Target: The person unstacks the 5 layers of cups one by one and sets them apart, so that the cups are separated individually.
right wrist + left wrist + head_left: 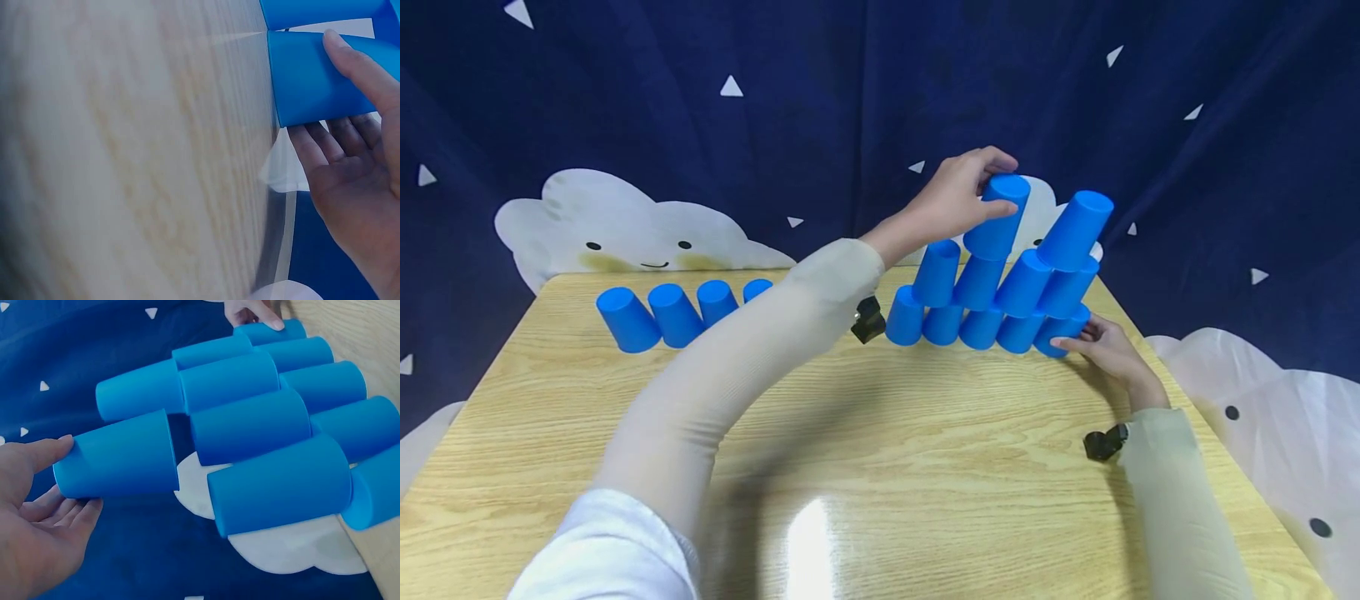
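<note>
From the head camera, a pyramid of upturned blue plastic cups (1000, 292) stands at the far right of the wooden table (865, 467), and the left hand (955, 200) grips the topmost cup (1000, 215) on its third tier, thumb across the front and fingers over the base. The left wrist camera shows this closer: the thumb lies along the cup (119, 456) with the other fingers curved beneath it. The right hand (1108, 350) pinches the bottom-right cup (1062, 332) of the base row (the right wrist camera shows thumb above, fingers below). Only the head view shows four spare cups (677, 312) standing in a row at far left.
</note>
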A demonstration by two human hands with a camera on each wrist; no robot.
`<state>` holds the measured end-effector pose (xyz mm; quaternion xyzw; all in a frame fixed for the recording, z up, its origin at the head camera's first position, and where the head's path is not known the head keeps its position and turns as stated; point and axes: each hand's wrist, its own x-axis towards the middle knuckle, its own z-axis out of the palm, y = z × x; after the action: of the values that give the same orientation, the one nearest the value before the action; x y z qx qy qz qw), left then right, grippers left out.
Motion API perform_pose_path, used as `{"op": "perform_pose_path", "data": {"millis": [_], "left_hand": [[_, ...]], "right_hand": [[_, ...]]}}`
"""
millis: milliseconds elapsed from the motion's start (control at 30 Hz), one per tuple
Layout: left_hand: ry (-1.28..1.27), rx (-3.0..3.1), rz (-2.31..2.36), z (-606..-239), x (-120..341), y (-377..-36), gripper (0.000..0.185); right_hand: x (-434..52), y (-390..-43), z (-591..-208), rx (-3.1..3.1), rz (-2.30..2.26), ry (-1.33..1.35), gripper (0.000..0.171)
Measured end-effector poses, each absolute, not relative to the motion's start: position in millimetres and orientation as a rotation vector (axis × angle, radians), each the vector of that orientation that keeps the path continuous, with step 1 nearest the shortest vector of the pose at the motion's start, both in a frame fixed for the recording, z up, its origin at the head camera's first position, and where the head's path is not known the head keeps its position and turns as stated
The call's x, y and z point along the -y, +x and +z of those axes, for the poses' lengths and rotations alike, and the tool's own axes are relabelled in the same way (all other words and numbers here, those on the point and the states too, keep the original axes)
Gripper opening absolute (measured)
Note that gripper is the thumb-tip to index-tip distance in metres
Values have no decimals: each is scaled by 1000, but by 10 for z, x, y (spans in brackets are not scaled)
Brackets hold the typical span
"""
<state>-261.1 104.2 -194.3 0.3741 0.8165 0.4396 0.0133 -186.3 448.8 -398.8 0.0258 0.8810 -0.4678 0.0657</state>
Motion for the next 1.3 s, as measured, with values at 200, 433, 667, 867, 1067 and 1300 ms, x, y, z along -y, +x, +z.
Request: {"op": "perform_pose_path", "data": {"millis": [200, 433, 667, 867, 1067, 1300], "left_hand": [[1149, -2570, 1369, -1928, -798, -2642, 51], [1122, -2632, 1385, -1976, -453, -2705, 50], [1045, -2678, 1389, -2024, -169, -2728, 49], [1033, -2698, 1338, -2103, 29, -2710, 51], [1005, -2700, 1247, -2259, 195, -2702, 52], [982, -2692, 1148, -2432, 366, -2691, 51]], "right_hand": [[-4473, -1868, -3986, -2654, -1420, 81, 81], [-4475, -1870, -3989, -2657, -1413, 119, 79], [-4496, -1853, -3985, -2637, -1409, 107, 79], [-4422, -1811, -3903, -2628, -1420, 107, 77], [-4481, -1849, -3975, -2645, -1402, 98, 77], [-4460, -1844, -3968, -2649, -1398, 98, 79]]}}
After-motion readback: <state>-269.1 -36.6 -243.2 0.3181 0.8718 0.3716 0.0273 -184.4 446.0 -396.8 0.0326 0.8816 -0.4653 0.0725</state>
